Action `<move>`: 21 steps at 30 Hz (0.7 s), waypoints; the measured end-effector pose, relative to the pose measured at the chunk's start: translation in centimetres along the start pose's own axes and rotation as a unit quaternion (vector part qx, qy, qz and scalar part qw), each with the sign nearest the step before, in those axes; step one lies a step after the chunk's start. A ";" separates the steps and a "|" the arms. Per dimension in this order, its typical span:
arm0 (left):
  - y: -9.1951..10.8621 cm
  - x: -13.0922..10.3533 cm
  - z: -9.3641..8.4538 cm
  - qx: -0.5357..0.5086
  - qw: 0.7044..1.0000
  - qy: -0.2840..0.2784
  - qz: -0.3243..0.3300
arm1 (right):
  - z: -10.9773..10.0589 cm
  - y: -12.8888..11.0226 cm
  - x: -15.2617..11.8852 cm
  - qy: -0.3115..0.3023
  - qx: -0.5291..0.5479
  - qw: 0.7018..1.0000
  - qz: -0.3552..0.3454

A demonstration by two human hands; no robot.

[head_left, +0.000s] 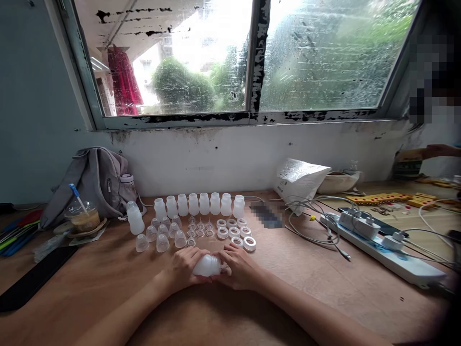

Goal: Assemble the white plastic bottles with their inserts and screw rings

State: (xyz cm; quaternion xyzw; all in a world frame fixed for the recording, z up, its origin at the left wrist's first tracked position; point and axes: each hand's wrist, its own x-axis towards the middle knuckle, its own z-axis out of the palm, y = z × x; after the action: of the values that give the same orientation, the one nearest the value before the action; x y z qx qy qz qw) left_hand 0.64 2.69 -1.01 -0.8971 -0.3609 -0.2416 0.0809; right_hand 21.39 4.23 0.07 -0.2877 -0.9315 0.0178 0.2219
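Note:
Both my hands close around a translucent white baby bottle (206, 265), which lies on its side near the table's front. My left hand (185, 264) wraps its left end, while the fingers of my right hand (240, 267) grip the right end, hiding what is there. Just beyond stand rows of small parts: clear dome caps (163, 242) on the left, clear bottle nipples (200, 226) in the middle, and white screw rings (249, 243) on the right. Behind them several open bottle bodies (193, 204) stand in a line. One capped bottle (135, 218) leans at the left.
Left are a grey backpack (95, 178), an iced drink (83, 216), pens (21, 230) and a black flat object (34, 278). Right are a silver pouch (300, 180), tangled cables (324, 230) and a power strip (389, 254). Another person's arm (428, 154) shows at far right.

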 end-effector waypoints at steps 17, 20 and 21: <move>0.4 -0.4 0.9 -0.123 0.980 -0.019 -0.156 | 0.7 0.7 0.6 0.095 0.414 0.883 0.199; 0.7 -0.4 0.7 -0.185 0.965 -0.086 -0.164 | 1.1 1.2 0.8 0.119 0.505 0.823 0.231; 0.7 -0.5 0.6 -0.197 0.962 -0.102 -0.156 | 1.2 1.4 0.8 0.126 0.516 0.813 0.238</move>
State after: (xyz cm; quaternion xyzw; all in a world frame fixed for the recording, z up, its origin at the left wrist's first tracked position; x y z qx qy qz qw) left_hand 1.05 2.06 -1.76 -0.8478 -0.4481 -0.2245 -0.1735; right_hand 21.03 5.93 -0.85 -0.3432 -0.6519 0.5115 0.4423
